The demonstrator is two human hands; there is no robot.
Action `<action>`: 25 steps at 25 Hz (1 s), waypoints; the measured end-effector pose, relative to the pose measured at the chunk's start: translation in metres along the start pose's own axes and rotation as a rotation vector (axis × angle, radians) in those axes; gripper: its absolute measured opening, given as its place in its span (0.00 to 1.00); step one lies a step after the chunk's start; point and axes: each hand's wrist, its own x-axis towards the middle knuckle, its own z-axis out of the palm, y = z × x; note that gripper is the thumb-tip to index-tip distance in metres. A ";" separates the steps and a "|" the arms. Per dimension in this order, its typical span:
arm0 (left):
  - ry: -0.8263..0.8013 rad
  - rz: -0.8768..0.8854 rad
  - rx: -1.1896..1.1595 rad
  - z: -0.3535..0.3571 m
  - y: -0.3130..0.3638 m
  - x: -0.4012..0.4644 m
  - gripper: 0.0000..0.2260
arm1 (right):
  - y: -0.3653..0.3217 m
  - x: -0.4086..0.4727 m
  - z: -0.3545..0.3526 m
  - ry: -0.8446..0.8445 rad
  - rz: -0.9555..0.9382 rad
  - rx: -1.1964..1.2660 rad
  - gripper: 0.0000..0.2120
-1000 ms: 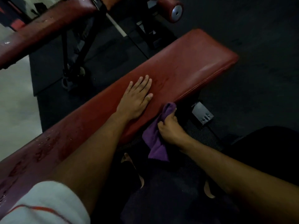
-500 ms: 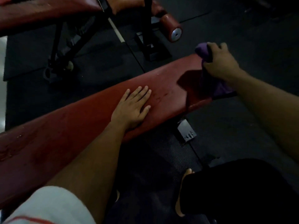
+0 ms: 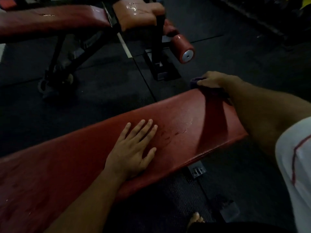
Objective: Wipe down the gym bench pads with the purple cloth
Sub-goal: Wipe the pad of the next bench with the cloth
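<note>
No text, label, brand or number can be read anywhere; the red bench pad bears only wet smears, no lettering.

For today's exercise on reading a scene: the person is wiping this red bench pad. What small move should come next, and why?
Probably draw the purple cloth back along the red bench pad toward the left hand. The right hand grips the cloth at the pad's far corner, while wet streaks show on the surface between the two hands, and the left hand lies flat on the pad, apparently bracing.
</note>
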 end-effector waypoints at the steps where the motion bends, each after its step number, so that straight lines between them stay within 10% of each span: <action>1: -0.007 0.003 0.000 -0.001 0.001 0.000 0.31 | -0.007 0.002 -0.001 -0.019 -0.041 -0.091 0.21; 14: -0.023 -0.011 0.021 -0.003 0.001 0.001 0.31 | -0.159 -0.058 0.062 0.090 -0.611 -0.212 0.16; 18: -0.015 -0.005 0.016 -0.003 0.001 0.001 0.31 | -0.085 -0.033 0.009 0.274 -0.470 -0.252 0.14; 21: -0.008 -0.002 0.019 -0.002 0.002 0.002 0.31 | -0.022 -0.015 -0.009 0.111 -0.270 -0.320 0.17; 25: -0.007 -0.007 0.019 -0.002 0.001 0.001 0.31 | -0.059 -0.016 0.028 0.116 -0.282 -0.231 0.19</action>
